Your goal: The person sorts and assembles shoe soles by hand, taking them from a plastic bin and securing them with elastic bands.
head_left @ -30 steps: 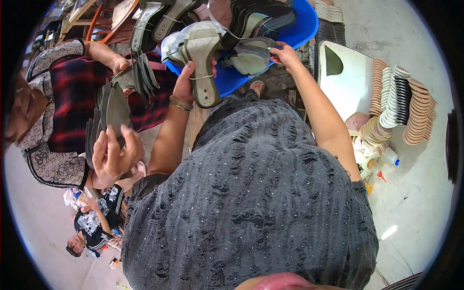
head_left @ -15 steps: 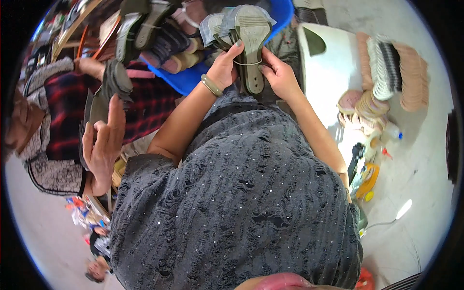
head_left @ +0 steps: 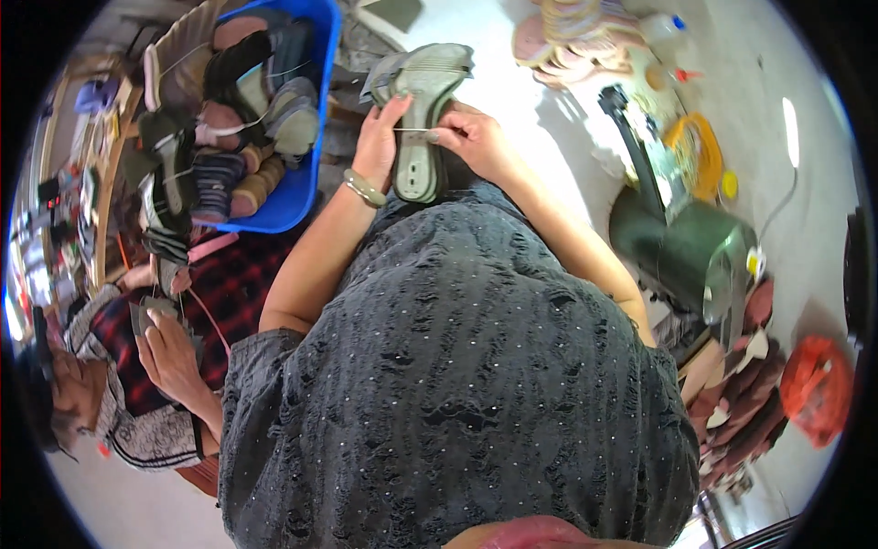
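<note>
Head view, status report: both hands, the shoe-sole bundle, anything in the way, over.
Left hand gripping shoe-sole bundle. Right hand at its pale tie band, across the narrow waist. No obstruction seen; blue tub apart, to the left.

Sole bundle [head_left: 422, 151] btwn L hand [head_left: 378, 145] & R hand [head_left: 477, 144]; tub [head_left: 326, 101] w/ soles [head_left: 294, 130] to its L, co-worker [head_left: 160, 435] nearer L; insole pile [head_left: 578, 41] ahead R, bag [head_left: 817, 392] far R.

To the right of the bare right hand [head_left: 474, 142], a bright white surface [head_left: 512, 102] gives passage; leftward, a loaded blue plastic tub [head_left: 326, 110] blocks.
</note>
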Demonstrator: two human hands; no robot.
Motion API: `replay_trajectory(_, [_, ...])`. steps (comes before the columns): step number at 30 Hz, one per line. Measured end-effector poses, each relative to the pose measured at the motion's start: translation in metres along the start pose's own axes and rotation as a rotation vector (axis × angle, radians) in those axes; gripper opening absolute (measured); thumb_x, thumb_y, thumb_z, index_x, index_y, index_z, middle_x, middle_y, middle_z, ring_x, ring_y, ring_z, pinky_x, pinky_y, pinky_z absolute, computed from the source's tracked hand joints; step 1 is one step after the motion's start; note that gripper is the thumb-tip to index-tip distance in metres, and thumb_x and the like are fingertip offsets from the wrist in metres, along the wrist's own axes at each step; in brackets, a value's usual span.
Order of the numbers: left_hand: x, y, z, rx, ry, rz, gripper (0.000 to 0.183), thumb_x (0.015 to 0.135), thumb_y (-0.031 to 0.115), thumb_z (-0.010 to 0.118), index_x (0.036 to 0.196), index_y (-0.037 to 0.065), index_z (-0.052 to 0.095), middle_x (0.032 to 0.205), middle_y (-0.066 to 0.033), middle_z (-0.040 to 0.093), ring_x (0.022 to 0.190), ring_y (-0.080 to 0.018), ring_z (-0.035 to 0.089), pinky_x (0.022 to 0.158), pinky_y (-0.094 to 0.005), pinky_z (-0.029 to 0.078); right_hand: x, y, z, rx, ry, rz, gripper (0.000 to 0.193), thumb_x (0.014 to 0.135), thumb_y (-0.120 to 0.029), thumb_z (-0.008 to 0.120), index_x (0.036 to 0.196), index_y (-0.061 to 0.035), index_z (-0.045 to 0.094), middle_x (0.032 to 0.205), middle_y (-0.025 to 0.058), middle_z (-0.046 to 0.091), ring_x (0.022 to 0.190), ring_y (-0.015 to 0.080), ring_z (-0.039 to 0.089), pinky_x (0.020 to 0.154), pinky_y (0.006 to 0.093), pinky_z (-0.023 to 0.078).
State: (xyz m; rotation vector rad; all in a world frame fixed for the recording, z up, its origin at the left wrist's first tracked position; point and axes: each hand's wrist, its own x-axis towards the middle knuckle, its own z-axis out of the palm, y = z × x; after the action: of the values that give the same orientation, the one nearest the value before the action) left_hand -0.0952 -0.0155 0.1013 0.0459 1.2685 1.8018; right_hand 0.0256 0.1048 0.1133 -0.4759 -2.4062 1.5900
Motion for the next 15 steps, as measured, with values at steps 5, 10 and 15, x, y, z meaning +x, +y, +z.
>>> replay_trajectory(5, [0.019, -0.013, 0.011, -0.178, -0.139, -0.235, 0.034, 0.091, 0.031, 0.056, 0.108, 0.002, 0.058, 0.097, -0.0097, 0.065, 0.082, -0.0189, 0.065, 0.073, -0.0330, 0.054, -0.044, 0.013, -0.026, 0.153, -0.291, -0.031, 0.017, 0.086, -0.018, 0.063, 0.082, -0.0023, 0.059, 0.079, 0.0030, 0.053, 0.076, 0.0129, 0.052, 0.072, 0.0270, 0.042])
replay_trajectory(10, [0.062, -0.029, 0.021, -0.227, -0.032, -0.163, 0.038, 0.085, 0.029, 0.066, 0.114, 0.005, 0.055, 0.110, -0.0090, 0.061, 0.101, -0.0231, 0.059, 0.088, -0.0401, 0.047, -0.095, 0.062, -0.053, 0.388, -0.236, 0.153, 0.019, 0.091, -0.021, 0.058, 0.081, -0.0045, 0.058, 0.076, -0.0019, 0.054, 0.069, 0.0062, 0.053, 0.065, 0.0225, 0.044])
replay_trajectory(15, [0.099, -0.059, 0.045, -0.269, -0.005, -0.164, 0.034, 0.082, 0.025, 0.070, 0.108, 0.008, 0.058, 0.103, -0.0044, 0.061, 0.097, -0.0194, 0.057, 0.089, -0.0344, 0.044, -0.130, 0.102, -0.090, 0.620, -0.033, 0.463, 0.014, 0.090, -0.019, 0.059, 0.086, -0.0054, 0.060, 0.076, -0.0017, 0.058, 0.067, 0.0067, 0.054, 0.063, 0.0210, 0.043])
